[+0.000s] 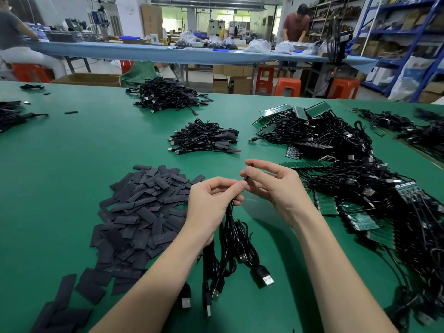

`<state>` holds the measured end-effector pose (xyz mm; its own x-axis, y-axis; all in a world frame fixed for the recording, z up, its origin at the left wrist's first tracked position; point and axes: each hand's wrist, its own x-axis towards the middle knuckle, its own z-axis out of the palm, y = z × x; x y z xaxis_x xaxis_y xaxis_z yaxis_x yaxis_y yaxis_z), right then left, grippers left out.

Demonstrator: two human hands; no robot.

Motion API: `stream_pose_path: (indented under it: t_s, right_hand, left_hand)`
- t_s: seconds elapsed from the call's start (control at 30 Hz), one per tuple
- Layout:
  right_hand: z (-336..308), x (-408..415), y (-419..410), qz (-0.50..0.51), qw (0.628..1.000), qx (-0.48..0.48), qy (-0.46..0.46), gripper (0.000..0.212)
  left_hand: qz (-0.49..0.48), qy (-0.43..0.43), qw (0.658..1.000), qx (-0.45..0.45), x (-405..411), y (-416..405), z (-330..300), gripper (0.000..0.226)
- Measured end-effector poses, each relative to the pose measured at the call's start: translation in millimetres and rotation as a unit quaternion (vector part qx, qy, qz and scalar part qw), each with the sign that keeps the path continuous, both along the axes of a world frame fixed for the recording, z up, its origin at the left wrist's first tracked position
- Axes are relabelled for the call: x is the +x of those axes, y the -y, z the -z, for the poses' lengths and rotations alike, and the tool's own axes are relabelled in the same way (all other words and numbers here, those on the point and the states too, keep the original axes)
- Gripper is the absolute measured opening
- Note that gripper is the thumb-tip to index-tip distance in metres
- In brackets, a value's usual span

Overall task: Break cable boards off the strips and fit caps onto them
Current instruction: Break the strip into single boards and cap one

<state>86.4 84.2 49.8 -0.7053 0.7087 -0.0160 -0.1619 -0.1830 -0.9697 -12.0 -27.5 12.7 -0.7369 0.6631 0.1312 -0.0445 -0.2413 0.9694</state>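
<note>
My left hand (211, 200) is closed around a bunch of black cables (231, 239). The cables hang down from my fist, and their USB plugs (264, 275) lie on the green table (72, 145) near me. My right hand (276, 186) is just beside my left hand. Its thumb and first finger pinch a small black cap (247, 175) at the top of the cables. The other fingers of that hand are spread out. I cannot see the little board under the cap.

A big pile of flat black caps (141, 207) lies to the left of my hands. On my right is a heap of green board strips (360, 219) with black cables tangled over them. Past my hands sits a small pile of capped cables (206, 138), and a bigger pile (165, 94) lies farther back.
</note>
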Motion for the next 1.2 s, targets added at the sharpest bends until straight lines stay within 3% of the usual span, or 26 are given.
stream_pose_path:
  t_s: [0.23, 0.9, 1.1, 1.2]
  right_hand:
    - [1.9, 1.0, -1.4, -0.026, 0.999, -0.037, -0.019, 0.025]
    - [-2.5, 0.3, 2.0, -0.008, 1.000, 0.029, -0.007, 0.019]
    - [-3.4, 1.5, 0.0, -0.008, 1.000, 0.009, -0.015, 0.020]
    - [-6.3, -0.6, -1.5, 0.048, 0.996, -0.039, -0.060, 0.027]
  left_hand:
    - [0.000, -0.010, 1.000, 0.003, -0.4, -1.2, 1.7, 0.007]
    - [0.012, -0.001, 1.000, -0.002, -0.7, -1.4, 2.6, 0.010]
    - [0.028, -0.004, 1.000, -0.006, -0.7, -2.0, 3.0, 0.011]
    - [0.039, -0.028, 0.999, -0.024, 0.4, -1.9, 1.8, 0.022]
